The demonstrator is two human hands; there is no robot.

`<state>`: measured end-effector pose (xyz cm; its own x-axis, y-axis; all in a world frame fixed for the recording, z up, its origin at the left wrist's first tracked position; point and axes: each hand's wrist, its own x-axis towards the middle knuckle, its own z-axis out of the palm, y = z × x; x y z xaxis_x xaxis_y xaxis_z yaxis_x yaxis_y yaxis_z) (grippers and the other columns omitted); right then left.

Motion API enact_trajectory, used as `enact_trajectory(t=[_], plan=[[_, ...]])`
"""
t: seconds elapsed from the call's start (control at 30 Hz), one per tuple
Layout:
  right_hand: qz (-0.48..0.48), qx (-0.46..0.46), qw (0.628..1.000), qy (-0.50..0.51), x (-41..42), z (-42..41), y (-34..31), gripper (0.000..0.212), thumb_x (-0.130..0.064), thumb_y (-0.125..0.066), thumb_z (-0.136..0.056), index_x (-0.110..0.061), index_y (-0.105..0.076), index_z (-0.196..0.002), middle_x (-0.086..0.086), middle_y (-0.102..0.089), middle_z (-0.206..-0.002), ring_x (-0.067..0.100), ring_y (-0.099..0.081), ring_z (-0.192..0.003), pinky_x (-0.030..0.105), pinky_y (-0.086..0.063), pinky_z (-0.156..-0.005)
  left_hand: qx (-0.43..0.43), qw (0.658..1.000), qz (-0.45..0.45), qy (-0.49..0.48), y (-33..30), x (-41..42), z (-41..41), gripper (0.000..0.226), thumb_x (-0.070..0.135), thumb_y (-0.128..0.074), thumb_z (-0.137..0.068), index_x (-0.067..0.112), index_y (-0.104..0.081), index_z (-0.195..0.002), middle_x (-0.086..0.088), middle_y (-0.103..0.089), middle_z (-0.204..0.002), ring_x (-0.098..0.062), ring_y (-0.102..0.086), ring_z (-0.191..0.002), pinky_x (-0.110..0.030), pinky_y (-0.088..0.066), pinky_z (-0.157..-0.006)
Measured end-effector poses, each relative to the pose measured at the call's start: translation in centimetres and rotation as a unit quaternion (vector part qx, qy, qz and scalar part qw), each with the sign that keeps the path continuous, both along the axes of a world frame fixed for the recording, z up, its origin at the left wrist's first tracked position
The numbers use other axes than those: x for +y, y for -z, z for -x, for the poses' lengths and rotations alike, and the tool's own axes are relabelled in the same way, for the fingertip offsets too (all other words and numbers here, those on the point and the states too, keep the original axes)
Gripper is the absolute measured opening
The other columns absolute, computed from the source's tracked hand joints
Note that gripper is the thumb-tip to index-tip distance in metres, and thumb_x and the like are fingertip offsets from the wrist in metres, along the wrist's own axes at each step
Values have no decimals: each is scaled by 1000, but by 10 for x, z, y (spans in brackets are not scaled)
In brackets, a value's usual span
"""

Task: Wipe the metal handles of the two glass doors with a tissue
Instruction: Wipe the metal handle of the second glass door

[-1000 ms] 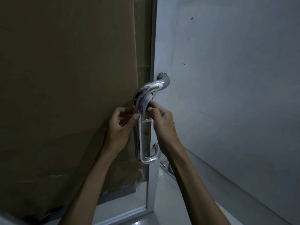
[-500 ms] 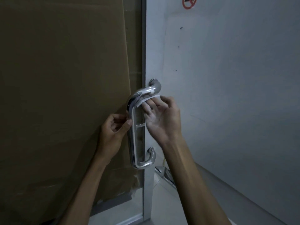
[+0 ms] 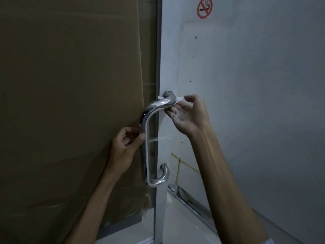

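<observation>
A right hand is pinching a thin, limp white tissue around the top bend of a rigid, slick polished metal door handle, while the left hand is curling its fingers against the vertical bar, likely steadying it.

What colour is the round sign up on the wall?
The sign is a red ring and slash around a black cigarette, seen in the head view.

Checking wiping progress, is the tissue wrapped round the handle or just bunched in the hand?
Wrapped: the tissue passes behind the handle's top bend, white showing on both sides.
</observation>
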<state>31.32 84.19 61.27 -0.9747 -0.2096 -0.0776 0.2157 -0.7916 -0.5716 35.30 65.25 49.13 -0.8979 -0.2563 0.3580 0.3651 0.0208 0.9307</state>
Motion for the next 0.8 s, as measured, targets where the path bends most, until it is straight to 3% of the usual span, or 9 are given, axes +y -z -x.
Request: enact_trajectory(t=[0.33, 0.47, 0.57, 0.63, 0.73, 0.8], plan=[[-112, 64, 986, 103, -27, -4, 21, 47, -28, -36, -110, 3, -58, -139, 21, -71, -129, 28, -67, -124, 41, -44, -117, -1, 1000, 10, -1, 0, -1, -2, 23, 14, -76, -93, 10, -65, -112, 0, -74, -105, -2, -72, -94, -19, -56, -84], [-189, 107, 964, 151, -50, -35, 48, 40, -35, -37, -112, -18, -73, -109, 0, -79, -111, 11, -71, -114, 28, -54, -100, 5, 1000, 8, -7, 1, 1, 1, 18, 8, -75, -93, 10, -63, -107, 3, -72, -98, 3, -70, -86, -15, -54, -80], [-291, 160, 930, 160, -68, -56, 65, 44, -42, -35, -112, -26, -75, -102, -4, -79, -101, 3, -72, -102, 24, -56, -90, 14, 1000, -4, -11, 3, 2, 4, 18, 4, -74, -91, 5, -60, -103, 0, -71, -93, 1, -70, -84, -15, -54, -78], [-340, 211, 900, 173, -74, -59, 80, 42, -38, -34, -113, -25, -74, -118, -1, -77, -101, 1, -70, -100, 18, -55, -83, 21, 1000, -8, -8, 6, 1, 5, 21, 6, -74, -91, -1, -60, -104, -5, -72, -94, -5, -71, -87, -18, -56, -80], [-403, 277, 851, 191, -76, -58, 106, 42, -28, -32, -114, -21, -53, -150, 0, -73, -113, -3, -61, -117, 18, -56, -90, 21, 1000, -1, -10, 9, 0, 4, 21, 8, -72, -95, -5, -61, -107, -13, -73, -99, -12, -71, -90, -24, -58, -81], [-440, 295, 827, 191, -75, -59, 125, 44, -29, -34, -114, -23, -45, -156, -22, -72, -119, -8, -60, -121, 12, -51, -96, 21, 1000, 15, -17, 12, 0, 3, 18, 13, -73, -96, 2, -64, -108, -11, -74, -102, -13, -71, -93, -26, -58, -82]])
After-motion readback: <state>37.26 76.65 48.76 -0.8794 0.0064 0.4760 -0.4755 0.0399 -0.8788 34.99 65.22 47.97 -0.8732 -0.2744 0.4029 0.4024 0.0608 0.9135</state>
